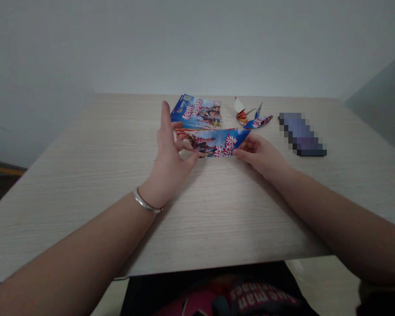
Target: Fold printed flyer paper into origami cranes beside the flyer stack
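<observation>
from the head view, holding a folded paper low over the desk with both hands.
gripped at its left end by the left hand, thumb below and bent fingers on top, forefinger raised straight; pinched at its right corner by the right hand, closed on it between thumb and fingertips. stretched level between the two, near the middle of the desk. just behind it, lying flat, a second printed sheet; right of that, a small paper crane, then a dark blurred block apart from the hands. on the left wrist, a silver bangle.
</observation>
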`<action>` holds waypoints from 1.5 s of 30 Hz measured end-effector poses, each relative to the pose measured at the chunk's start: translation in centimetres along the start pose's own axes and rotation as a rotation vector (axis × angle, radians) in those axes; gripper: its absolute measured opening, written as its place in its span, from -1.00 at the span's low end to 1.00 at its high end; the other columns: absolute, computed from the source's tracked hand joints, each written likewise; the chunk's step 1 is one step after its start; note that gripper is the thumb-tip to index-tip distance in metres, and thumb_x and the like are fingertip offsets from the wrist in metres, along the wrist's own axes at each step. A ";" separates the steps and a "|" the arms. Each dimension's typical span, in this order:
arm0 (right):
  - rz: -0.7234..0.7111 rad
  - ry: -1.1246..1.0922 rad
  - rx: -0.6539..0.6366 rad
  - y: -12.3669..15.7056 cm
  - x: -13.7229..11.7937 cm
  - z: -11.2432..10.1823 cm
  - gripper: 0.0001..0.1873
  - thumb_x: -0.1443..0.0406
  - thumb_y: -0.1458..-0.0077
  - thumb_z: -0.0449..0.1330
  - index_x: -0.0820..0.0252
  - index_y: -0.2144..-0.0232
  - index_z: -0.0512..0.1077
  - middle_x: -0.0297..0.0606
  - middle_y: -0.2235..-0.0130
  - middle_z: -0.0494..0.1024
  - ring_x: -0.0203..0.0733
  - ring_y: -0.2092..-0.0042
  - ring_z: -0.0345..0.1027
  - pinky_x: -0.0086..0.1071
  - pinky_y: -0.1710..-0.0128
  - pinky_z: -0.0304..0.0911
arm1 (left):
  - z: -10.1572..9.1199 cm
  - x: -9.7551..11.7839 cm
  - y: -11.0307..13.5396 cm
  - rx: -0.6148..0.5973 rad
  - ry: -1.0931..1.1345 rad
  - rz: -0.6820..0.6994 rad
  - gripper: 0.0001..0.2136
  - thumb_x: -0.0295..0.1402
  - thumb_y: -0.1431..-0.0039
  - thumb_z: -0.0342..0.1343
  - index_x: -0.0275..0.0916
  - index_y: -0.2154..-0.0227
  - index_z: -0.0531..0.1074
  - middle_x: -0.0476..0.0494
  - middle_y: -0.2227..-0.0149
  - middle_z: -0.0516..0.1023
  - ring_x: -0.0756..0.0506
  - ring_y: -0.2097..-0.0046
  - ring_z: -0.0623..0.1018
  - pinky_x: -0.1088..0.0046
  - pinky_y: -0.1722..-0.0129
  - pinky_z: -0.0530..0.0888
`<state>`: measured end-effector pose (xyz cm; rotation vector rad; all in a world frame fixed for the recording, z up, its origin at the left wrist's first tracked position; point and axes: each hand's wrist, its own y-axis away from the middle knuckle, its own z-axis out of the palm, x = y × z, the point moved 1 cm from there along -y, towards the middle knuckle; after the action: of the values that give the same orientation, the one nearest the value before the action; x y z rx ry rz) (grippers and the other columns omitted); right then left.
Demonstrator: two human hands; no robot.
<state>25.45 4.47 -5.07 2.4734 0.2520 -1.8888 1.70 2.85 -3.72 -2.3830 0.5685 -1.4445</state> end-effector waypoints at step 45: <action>-0.197 0.102 -0.095 0.6 -1.0 -0.2 -0.86 0.16 0.03 0.35 0.09 0.44 0.57 -0.25 0.15 0.64 -0.10 0.08 0.49 -0.11 -0.04 0.31 | -0.6 0.6 0.0 -0.406 -0.190 0.245 -0.73 -0.17 -0.34 0.04 -0.15 0.17 0.60 -0.19 0.15 0.43 -0.16 0.06 0.45 0.19 0.02 0.45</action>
<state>25.45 3.77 -4.10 2.5674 0.5940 -1.7691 1.46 2.56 -2.98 -2.5922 1.1486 -1.0634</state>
